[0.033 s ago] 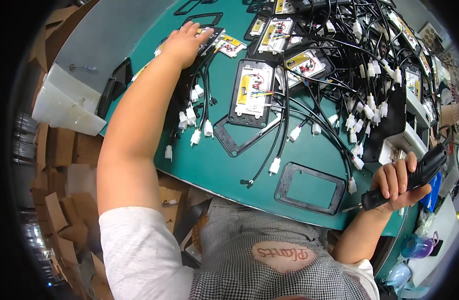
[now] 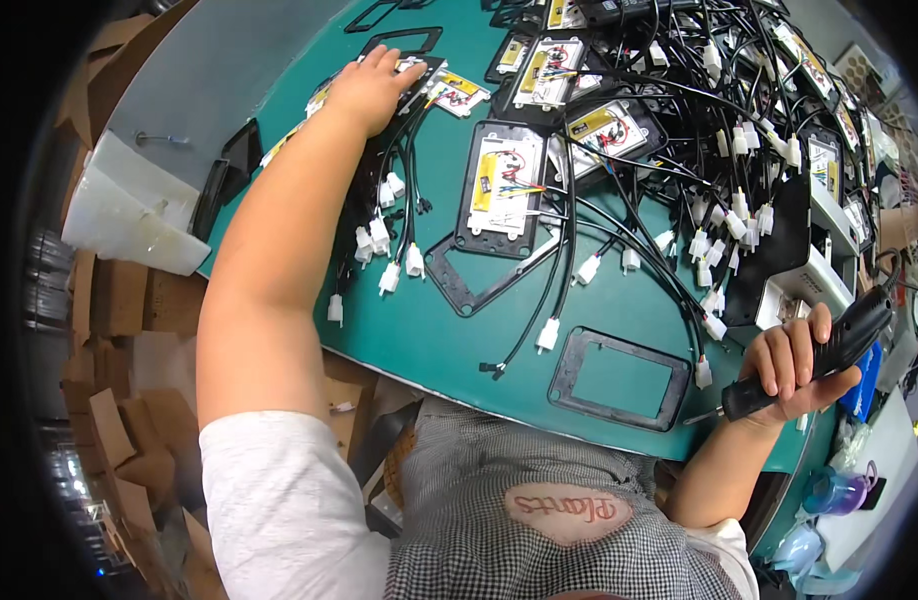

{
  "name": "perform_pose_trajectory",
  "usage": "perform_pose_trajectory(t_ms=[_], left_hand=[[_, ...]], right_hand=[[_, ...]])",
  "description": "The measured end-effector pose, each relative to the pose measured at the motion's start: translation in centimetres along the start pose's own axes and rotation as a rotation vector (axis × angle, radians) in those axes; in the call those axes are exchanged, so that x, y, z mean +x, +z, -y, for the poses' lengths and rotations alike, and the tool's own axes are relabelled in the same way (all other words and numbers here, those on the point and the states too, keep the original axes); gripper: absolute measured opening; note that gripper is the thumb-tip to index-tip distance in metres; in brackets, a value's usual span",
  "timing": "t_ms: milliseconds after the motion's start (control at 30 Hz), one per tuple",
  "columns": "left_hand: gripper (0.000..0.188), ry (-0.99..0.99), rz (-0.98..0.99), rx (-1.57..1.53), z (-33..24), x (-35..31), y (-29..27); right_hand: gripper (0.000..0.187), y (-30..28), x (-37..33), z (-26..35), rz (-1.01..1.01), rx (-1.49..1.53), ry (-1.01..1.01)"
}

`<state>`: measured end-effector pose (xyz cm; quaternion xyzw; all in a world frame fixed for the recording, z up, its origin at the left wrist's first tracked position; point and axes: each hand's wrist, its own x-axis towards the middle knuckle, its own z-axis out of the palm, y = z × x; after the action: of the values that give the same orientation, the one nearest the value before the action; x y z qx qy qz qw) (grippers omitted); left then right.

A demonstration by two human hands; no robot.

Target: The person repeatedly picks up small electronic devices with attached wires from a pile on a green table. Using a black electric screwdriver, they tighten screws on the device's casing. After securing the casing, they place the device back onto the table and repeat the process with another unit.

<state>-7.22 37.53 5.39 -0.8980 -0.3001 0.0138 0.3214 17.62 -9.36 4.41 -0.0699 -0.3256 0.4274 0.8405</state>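
Nothing has really moved since the earlier frame, both hands sit exactly where they were. Left hand (image 2: 372,88) is stretched to the far left of the green desk (image 2: 429,340), fingers spread flat on a small yellow-and-white module (image 2: 457,92), pressing rather than gripping. Right hand (image 2: 794,362) hangs off the near right edge, fingers wrapped tight round a black electric screwdriver (image 2: 814,358), tip pointing at the empty black frame (image 2: 619,378). Looks like a pause between units.

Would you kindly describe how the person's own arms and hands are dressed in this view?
Both forearms are bare. The left hand and right hand wear no gloves, and no rings or watch show. A short white sleeve covers the left upper arm, and a sliver of white sleeve shows at the right.
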Motion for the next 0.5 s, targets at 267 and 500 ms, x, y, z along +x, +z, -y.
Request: perform_pose_trajectory(t_ms=[267,500], left_hand=[[0.052,-0.265,-0.435,-0.803,8.2,0.5,-2.6],[0.040,-0.279,-0.779,-1.413,19.2,-10.4,-15.6]], right_hand=[[0.049,0.0,-0.1,-0.2,-0.017,0.011,0.012],[0.050,0.8,-0.5,0.1,0.028,0.007,0.002]])
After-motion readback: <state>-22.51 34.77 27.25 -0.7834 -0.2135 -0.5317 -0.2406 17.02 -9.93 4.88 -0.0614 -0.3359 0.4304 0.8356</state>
